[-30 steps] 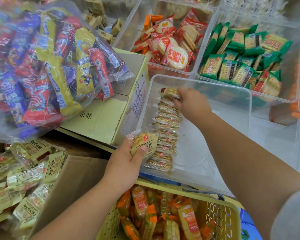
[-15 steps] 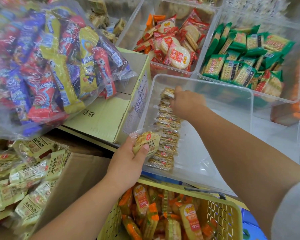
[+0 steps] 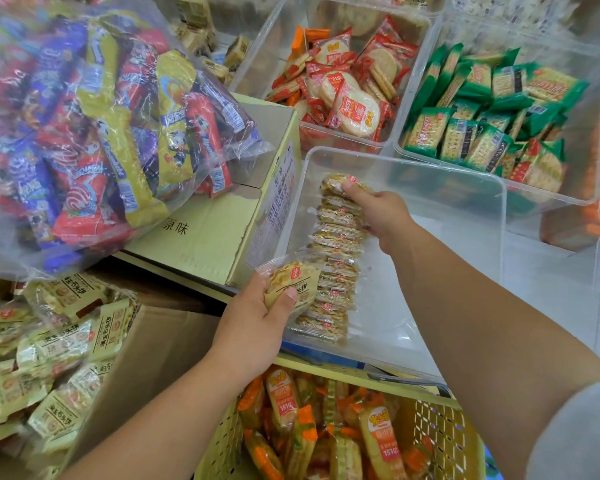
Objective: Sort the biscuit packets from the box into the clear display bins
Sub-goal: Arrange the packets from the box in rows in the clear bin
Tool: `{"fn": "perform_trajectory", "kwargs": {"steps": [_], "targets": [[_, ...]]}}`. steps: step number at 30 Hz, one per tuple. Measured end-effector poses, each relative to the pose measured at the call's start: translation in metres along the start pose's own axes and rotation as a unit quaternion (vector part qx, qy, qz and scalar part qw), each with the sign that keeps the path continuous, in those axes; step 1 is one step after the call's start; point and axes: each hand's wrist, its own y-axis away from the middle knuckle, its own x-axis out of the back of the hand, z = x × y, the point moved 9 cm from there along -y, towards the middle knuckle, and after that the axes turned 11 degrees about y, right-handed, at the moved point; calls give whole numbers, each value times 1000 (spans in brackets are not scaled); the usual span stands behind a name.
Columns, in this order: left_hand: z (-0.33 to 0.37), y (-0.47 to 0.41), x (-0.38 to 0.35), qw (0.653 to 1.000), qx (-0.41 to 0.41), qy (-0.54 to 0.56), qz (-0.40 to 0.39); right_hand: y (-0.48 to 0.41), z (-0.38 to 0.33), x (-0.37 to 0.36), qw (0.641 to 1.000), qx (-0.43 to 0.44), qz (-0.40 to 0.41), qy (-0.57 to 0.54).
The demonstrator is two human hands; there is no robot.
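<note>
A clear display bin [image 3: 465, 188] stands in the middle, with a row of cream biscuit packets [image 3: 335, 258] stacked on edge along its left wall. My right hand [image 3: 381, 213] reaches into the bin and presses against the far end of that row, thumb on the top packet. My left hand [image 3: 257, 323] grips one cream biscuit packet [image 3: 297, 284] at the near end of the row, by the bin's front left corner. The open cardboard box [image 3: 146, 358] at lower left holds several more of the same packets [image 3: 49, 358].
A big plastic bag of mixed snacks [image 3: 94, 126] lies on a yellow carton [image 3: 208, 237] at left. Behind stand bins of red packets [image 3: 347, 88] and green packets [image 3: 492, 116]. A yellow perforated basket [image 3: 440, 427] with orange packets sits at the bottom.
My right hand slid slightly back along the row, still at its far end. My left hand keeps the same packet at the near end; the camera shifted a little.
</note>
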Motion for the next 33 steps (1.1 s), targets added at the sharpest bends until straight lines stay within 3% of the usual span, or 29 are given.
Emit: {"fn": "perform_trajectory", "kwargs": {"steps": [8,18,21,25,27,31,33], "targets": [[1,-1,-1,1000,2,4,-4,-11,1,4,993,-26,80,78],[1,0,0,1000,2,-2,-6,-2,-9,-1,972,-13,107,210],[1,1,0,1000,-4,2,-11,7,-4,3,983,-27,93,155],[0,-2,-2,1000,-4,14,-20,19,21,4,996,-37,47,-74],[-1,-3,-4,1000,1,16,-26,27,36,-3,991,-13,21,-134],[-2,-3,-6,999,6,4,-35,38,43,-29,984,25,-31,-174],[-2,-3,-6,999,7,-8,-38,39,33,-35,989,52,-26,-133]]}}
